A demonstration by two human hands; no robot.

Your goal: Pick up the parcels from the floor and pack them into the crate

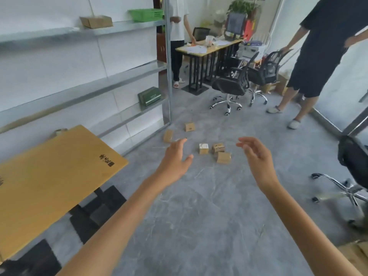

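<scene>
Fingers (180,143) of the left hand (175,162) and right hand (256,156) are spread, loosely curved and empty, seemingly readied to reach the parcels (204,149) scattered on the floor (209,196) ahead, three clustered between both hands, two nearer the shelving (119,83).

The table (49,176) is cut off by the left edge, and the mark (107,160) printed on it is too blurred to be read. A brown object (59,132) behind its far edge is mostly hidden. The parcels (203,148) are too small for their print to be read. The chair (352,166) at the right edge is cropped and blurred. Cardboard (356,253) in the lower right corner is cropped. The person in black (326,46) and the person in white (178,20) are cut off by the top edge.
</scene>
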